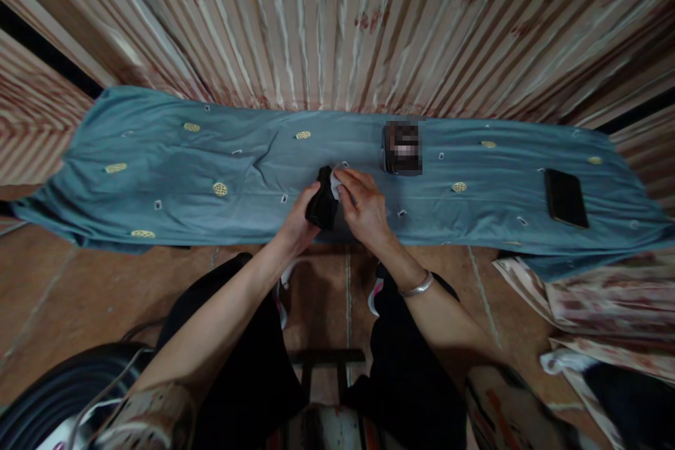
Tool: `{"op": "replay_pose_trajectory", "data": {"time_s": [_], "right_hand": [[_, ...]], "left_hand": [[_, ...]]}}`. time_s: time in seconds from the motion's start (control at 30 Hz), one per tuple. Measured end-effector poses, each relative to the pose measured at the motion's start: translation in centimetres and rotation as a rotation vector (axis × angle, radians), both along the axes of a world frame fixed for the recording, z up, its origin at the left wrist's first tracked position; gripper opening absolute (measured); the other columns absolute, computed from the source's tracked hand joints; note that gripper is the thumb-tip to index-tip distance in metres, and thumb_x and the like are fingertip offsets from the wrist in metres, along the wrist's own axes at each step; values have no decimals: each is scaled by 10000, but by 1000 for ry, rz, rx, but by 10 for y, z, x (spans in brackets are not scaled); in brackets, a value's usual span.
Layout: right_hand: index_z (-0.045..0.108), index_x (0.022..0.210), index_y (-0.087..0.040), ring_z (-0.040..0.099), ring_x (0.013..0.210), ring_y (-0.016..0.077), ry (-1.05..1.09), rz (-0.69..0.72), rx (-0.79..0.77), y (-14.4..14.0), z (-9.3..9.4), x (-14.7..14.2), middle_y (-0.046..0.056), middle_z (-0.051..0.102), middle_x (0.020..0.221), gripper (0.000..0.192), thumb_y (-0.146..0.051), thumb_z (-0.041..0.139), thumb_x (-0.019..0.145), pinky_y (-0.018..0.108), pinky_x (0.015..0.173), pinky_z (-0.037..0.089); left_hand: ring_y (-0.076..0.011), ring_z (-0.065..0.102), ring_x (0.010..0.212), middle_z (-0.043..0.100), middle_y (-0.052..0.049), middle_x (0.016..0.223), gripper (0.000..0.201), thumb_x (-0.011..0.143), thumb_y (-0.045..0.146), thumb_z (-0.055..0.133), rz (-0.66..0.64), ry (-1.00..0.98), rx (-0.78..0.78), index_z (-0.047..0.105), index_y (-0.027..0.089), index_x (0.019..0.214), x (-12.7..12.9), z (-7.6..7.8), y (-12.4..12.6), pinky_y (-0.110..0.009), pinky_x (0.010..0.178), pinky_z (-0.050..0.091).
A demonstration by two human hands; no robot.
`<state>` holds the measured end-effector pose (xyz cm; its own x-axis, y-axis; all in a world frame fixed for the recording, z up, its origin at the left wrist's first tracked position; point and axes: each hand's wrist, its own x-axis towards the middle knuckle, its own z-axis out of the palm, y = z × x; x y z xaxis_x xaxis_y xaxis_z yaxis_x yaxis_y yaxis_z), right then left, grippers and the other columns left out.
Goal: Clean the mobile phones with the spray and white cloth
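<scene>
Your left hand (pixel 300 214) gripped the black pouch (pixel 322 204), long axis pointing away from you; right hand (pixel 363 204) fingertips pinched the white bit (pixel 335 183) at its top.

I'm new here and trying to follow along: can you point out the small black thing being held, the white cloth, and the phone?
black object (pixel 320 209): head view, its lower body below the left hand.
white cloth (pixel 335 184): head view, the bit showing beside the right hand's fingers.
phone (pixel 566 197): head view, centre of its dark screen.

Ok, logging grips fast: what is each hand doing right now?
Left hand: closed on the black object.
Right hand: fingers pinching a white cloth against the black object.
</scene>
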<state>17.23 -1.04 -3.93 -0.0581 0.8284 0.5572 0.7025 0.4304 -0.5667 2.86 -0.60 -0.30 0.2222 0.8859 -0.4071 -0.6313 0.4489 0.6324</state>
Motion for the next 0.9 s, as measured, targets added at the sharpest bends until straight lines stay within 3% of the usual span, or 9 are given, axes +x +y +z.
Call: {"op": "replay_pose_trajectory", "data": {"time_s": [0.17, 0.47, 0.7, 0.9], "right_hand": [[705, 1361, -223, 668, 1222, 250, -54, 12, 64, -5, 6, -5, 106, 725, 1335, 400, -270, 421, 1083, 462, 1114, 547], [716, 1342, -175, 677, 1193, 239, -150, 134, 160, -30, 19, -23, 126, 739, 1303, 408, -182, 399, 1086, 429, 1088, 565], [725, 1319, -141, 671, 1169, 235, -147, 189, 214, -41, 22, -31, 136, 746, 1270, 392, -124, 420, 1073, 408, 1079, 580], [713, 1351, -189, 673, 1172, 237, -169, 209, 157, -38, 18, -25, 121, 734, 1282, 397, -112, 452, 1062, 430, 1095, 574]], "left_hand": [[-209, 740, 1009, 786, -32, 866, 120, 881, 240, 676, -3, -3, 6, 751, 146, 882, 3, -4, 0, -301, 972, 546], [-116, 628, 612, 674, 27, 664, 198, 891, 346, 703, 20, 14, -33, 695, 177, 788, -8, -15, 11, -232, 663, 522], [-103, 621, 590, 650, 10, 619, 303, 985, 304, 537, 38, 25, -81, 688, 171, 759, -9, -5, 13, -184, 557, 484], [-111, 590, 545, 648, 3, 608, 343, 974, 385, 567, 72, 20, -61, 684, 175, 729, -9, -9, 18, -209, 545, 474]]}}
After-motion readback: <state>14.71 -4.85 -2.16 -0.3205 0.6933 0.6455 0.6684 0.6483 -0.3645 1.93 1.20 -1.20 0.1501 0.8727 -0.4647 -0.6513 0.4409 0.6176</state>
